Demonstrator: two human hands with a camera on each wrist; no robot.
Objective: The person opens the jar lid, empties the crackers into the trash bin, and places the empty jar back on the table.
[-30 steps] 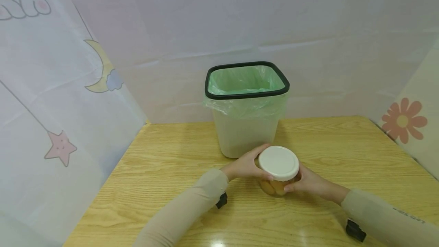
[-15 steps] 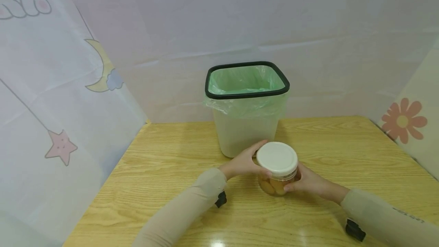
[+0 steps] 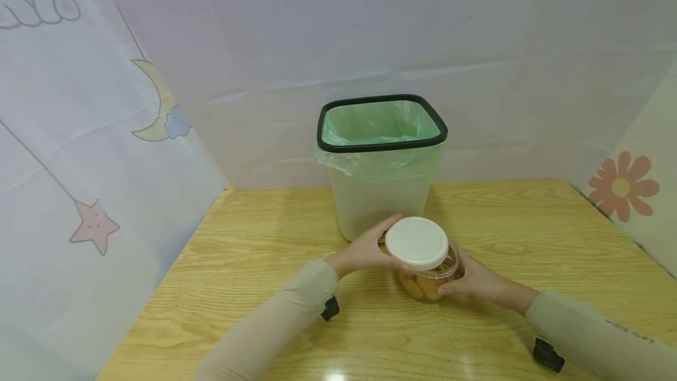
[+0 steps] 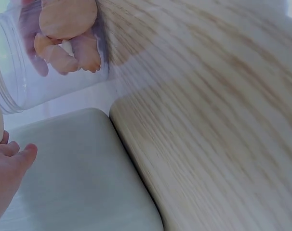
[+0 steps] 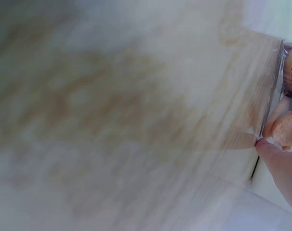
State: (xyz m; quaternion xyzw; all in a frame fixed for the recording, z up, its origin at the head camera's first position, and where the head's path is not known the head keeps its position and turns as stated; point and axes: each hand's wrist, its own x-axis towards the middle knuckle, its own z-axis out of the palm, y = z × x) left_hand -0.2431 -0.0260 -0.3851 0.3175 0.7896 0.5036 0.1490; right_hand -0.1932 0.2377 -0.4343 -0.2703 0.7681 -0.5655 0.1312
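Near the middle of the wooden table (image 3: 254,240), just in front of the pale bin (image 3: 381,201) with its black rim (image 3: 383,148) and green liner (image 3: 375,125), a clear jar (image 3: 440,276) of brown, rounded pieces (image 3: 429,288) stands upright. The left hand (image 3: 366,253) grips the white lid (image 3: 416,242) by its edge, thumb on the near side and fingers reaching round the far side. The lid sits higher than the jar's mouth and off toward the left, baring the right part of the mouth. The right hand (image 3: 476,278) holds the jar low on its right side, its thumb on the near wall. Whether the lid's underside touches the glass anywhere is hard to tell; the left wrist view catches only a sliver of it beside the mouth. Good handling here would likely mean keeping that right grip steady and low so the jar does not tip, and taking the lid level and clear of the glass before any sideways travel. The bin wall is close behind the left fingertips, so a path toward the person's left and nearer edge seems safer than one straight back.
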